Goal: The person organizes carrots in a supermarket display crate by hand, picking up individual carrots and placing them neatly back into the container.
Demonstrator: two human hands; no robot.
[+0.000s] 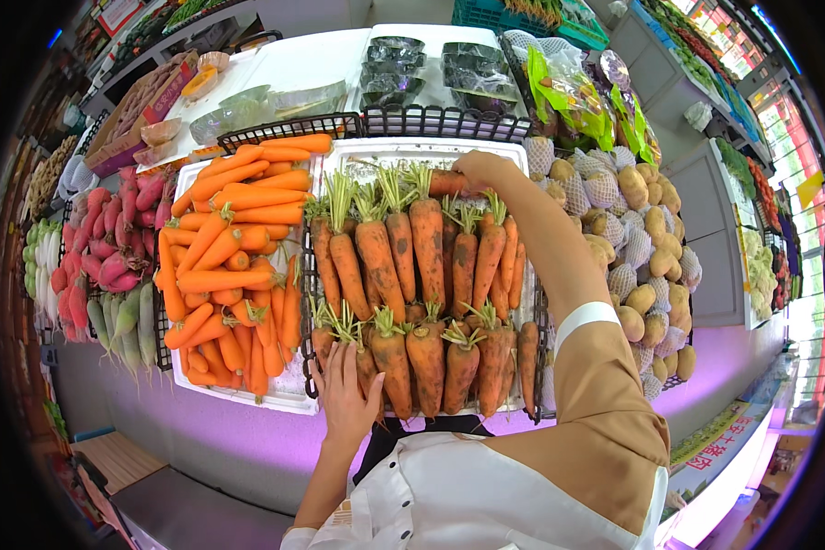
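Observation:
My right hand [482, 172] reaches to the back of a white foam tray [412, 146]. Its fingers are closed around the end of a soil-stained carrot [446, 182], which lies crosswise behind the upright rows. My left hand [347, 395] rests with spread fingers against carrots at the front left of the tray, without a plain grip on any. Between my hands stand two rows of dirty carrots with trimmed green tops: a back row [427, 237] and a front row [426, 361]. Part of the right fingers is hidden behind the hand.
Clean bright carrots [227, 278] are heaped on the left, beside pink radishes [110, 234] and green radishes [124, 320]. Potatoes [639, 299], some in foam nets, fill the right side. A black plastic grid [446, 124] edges the tray's back. Wrapped dark packs [477, 75] stand beyond.

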